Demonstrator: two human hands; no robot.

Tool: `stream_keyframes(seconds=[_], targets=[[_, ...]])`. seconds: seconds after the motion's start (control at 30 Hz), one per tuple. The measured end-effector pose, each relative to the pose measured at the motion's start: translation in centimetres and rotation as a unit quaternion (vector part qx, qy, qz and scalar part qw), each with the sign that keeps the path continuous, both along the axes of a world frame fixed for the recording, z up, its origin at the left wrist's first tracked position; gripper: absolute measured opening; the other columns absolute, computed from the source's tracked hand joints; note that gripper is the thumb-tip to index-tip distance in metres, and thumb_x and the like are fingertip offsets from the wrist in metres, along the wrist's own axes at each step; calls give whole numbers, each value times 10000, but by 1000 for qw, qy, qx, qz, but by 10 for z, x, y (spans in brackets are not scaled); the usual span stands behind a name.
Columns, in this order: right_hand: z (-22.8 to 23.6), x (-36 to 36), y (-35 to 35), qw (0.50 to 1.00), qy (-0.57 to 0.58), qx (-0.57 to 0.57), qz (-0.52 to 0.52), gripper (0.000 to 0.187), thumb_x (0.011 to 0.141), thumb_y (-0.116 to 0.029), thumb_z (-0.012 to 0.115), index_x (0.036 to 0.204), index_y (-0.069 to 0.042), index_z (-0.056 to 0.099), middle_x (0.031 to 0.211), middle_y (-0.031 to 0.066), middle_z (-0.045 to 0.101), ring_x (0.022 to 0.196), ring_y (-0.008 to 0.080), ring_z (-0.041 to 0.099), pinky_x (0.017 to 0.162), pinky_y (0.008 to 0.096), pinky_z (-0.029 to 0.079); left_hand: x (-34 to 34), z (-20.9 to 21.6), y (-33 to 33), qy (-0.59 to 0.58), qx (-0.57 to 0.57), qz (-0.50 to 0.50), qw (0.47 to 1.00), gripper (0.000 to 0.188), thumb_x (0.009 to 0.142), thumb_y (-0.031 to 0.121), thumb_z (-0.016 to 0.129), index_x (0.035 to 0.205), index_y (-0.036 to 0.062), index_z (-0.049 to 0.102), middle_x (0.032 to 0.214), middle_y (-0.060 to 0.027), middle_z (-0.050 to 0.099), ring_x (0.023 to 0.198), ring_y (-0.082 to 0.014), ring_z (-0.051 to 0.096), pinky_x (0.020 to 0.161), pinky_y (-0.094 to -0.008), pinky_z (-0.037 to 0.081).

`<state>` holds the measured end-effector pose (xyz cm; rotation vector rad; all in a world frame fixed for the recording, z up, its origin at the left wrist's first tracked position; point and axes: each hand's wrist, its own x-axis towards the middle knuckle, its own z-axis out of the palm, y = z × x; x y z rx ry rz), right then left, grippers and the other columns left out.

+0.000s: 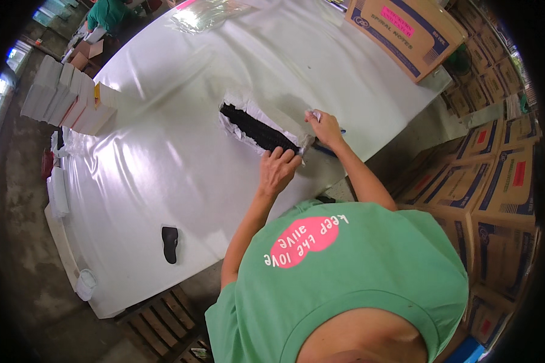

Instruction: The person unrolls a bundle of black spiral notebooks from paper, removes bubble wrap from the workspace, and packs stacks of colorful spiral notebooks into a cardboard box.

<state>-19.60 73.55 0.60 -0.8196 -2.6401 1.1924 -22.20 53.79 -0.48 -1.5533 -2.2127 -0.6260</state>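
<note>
Partly opened parcel point(272, 116) on a white-covered counter point(181, 151). The white wrapper is torn along the parcel's upper face, exposing black contents point(254, 129), which lie within; paper remains about the sides, so unwrapping is judged well begun but unfinished. At the parcel's near end, the left hand point(278, 168) rests, fingers curled; whether it grips cannot be told. Right of the parcel, the right hand point(326, 128) pinches a white scrap point(315, 113), probably paper.
</note>
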Motion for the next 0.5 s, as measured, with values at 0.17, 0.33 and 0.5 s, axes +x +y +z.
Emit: stream_keyframes(seconds=[0.17,0.33,0.5], targets=[[45,-1,-45,986,76,133,59,387,846,-431,530,903,-65,640,757,171,629,707,347,605,666,417,480,-20,13,6,-13,27,-92,995,73,700,188,589,738,165,531,711,25,474,698,-139,489,586,-307,345],[20,-12,-47,982,95,161,29,349,842,-367,555,887,-29,629,738,193,618,737,394,596,650,448,469,-22,14,-4,-32,113,-33,993,270,671,206,704,639,129,446,561,-7,414,524,-157,461,482,-294,322],[-14,-5,-5,990,89,17,-104,381,853,-352,541,844,20,622,703,237,598,724,422,586,648,465,447,-21,-2,-52,-198,179,70,961,514,613,302,805,544,108,335,468,-34,356,417,-194,411,409,-312,316]])
